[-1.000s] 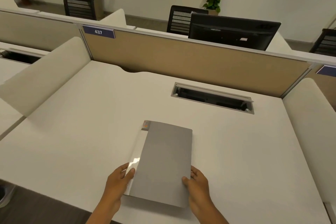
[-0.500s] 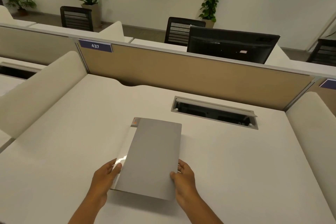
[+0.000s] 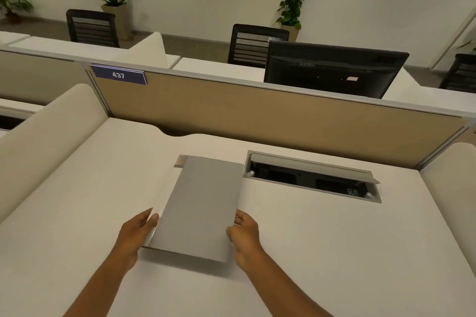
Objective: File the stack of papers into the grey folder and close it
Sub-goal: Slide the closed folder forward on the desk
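Observation:
The grey folder lies closed on the white desk, its long side running away from me. A pale strip along its left edge looks like the spine or paper edges. My left hand grips the folder's near left edge, thumb on top. On the near right edge sits my right hand, fingers curled on the cover. The papers themselves are hidden inside or not in view.
An open cable tray is sunk into the desk right of the folder. A tan partition closes the back, with padded side screens left and right. A black monitor stands beyond.
The folder has been slid away from me, toward the cable tray, with both hands staying on its near edges. The camera has tilted upward.

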The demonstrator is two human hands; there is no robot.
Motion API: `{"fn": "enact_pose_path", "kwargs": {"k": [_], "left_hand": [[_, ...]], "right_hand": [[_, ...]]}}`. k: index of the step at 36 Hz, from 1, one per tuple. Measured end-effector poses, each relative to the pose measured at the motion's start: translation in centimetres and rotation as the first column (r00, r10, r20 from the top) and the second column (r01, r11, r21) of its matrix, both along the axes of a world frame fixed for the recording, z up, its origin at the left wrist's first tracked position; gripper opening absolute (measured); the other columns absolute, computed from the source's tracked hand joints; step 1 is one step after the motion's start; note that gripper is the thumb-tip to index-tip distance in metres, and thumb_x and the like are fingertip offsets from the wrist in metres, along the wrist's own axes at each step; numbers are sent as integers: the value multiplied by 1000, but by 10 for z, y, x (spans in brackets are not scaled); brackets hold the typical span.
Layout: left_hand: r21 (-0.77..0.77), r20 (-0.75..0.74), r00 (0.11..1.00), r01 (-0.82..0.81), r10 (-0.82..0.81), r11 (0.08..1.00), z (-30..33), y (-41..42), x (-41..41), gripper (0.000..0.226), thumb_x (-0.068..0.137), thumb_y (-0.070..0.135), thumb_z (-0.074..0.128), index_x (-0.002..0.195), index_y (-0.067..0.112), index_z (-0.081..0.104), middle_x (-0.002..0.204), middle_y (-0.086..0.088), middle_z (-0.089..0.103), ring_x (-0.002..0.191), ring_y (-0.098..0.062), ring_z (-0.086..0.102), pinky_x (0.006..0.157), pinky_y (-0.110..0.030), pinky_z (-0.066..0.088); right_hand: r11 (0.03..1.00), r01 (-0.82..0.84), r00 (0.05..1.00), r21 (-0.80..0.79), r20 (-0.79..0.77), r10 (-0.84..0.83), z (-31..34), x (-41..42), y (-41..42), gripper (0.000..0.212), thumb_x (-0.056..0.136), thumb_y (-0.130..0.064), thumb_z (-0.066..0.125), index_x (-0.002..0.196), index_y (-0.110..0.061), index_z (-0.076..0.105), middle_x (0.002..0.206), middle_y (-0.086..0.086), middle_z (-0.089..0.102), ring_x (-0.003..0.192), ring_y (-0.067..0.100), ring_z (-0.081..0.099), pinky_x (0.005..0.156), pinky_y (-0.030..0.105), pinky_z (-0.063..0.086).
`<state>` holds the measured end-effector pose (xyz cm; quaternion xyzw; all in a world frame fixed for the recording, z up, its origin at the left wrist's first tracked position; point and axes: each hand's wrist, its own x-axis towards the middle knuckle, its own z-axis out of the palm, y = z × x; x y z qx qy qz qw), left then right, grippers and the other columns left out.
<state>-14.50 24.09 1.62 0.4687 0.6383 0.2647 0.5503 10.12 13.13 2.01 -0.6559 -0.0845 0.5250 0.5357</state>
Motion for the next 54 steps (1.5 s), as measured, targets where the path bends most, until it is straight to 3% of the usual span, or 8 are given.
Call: {"fn": "enact_pose_path", "kwargs": {"k": [14, 19, 22, 25, 42, 47, 52, 54], "left_hand": [[119, -92, 992, 102, -92, 988, -13, 93, 58, 24, 103, 23, 59, 97, 44, 68, 95, 20, 72, 97, -11, 64, 90, -34, 44], [163, -211, 965, 191, -155, 968, -18, 112, 70, 29, 105, 22, 55, 87, 42, 67, 74, 27, 73, 82, -6, 60, 75, -24, 45], [175, -247, 956, 206, -159, 963, -36, 128, 68, 17, 100, 42, 57, 92, 44, 72, 89, 11, 76, 91, -17, 66, 84, -35, 51], [165, -306, 934, 241, -183, 956, -60, 146, 64, 41, 84, 69, 48, 102, 41, 72, 92, 8, 74, 95, -23, 67, 92, -50, 52], [258, -337, 938, 174, -80, 950, -68, 161, 85, 25, 100, 42, 59, 114, 27, 73, 98, 7, 68, 103, -31, 63, 100, -57, 49], [227, -343, 935, 179, -93, 957, -78, 169, 83, 39, 100, 44, 59, 133, 24, 66, 115, 2, 68, 113, -33, 62, 103, -60, 46], [200, -289, 952, 161, -99, 966, -96, 177, 71, 57, 91, 56, 61, 141, 29, 56, 123, 3, 66, 115, -32, 62, 103, -63, 47], [202, -268, 958, 160, -103, 966, -100, 174, 72, 55, 93, 51, 64, 142, 28, 55, 119, 5, 64, 114, -31, 62, 104, -62, 48]], "right_hand": [[999, 11, 998, -32, 66, -8, -23, 45, 94, 47, 88, 16, 60, 104, -26, 73, 111, 0, 75, 101, 22, 71, 92, 38, 61], [1000, 10, 997, -28, 75, -8, -24, 54, 104, 53, 87, 21, 56, 109, -24, 72, 105, -6, 75, 96, 15, 71, 78, 23, 61], [999, -10, 994, -40, 111, 14, -27, 60, 111, 51, 89, 17, 58, 103, -31, 70, 101, -11, 71, 92, 10, 67, 67, 15, 56], [998, -26, 986, -64, 162, 36, -34, 67, 118, 51, 90, 17, 58, 120, -23, 71, 99, -15, 69, 90, 7, 65, 69, 12, 54], [999, -22, 951, -40, 306, 33, -54, 75, 142, 50, 93, 11, 60, 127, -24, 68, 115, -7, 71, 93, 10, 65, 70, 7, 52], [997, -40, 941, -70, 332, 61, -59, 76, 143, 52, 93, 11, 61, 132, -22, 66, 118, -3, 72, 104, 18, 68, 86, 20, 58], [994, -46, 904, -96, 420, 82, -50, 79, 139, 54, 94, 8, 61, 144, -12, 55, 109, -11, 63, 87, 7, 63, 70, 5, 48], [990, -36, 895, -136, 437, 93, -48, 80, 135, 56, 94, 3, 65, 147, -7, 50, 125, 1, 63, 106, 16, 65, 85, 14, 50]]}}
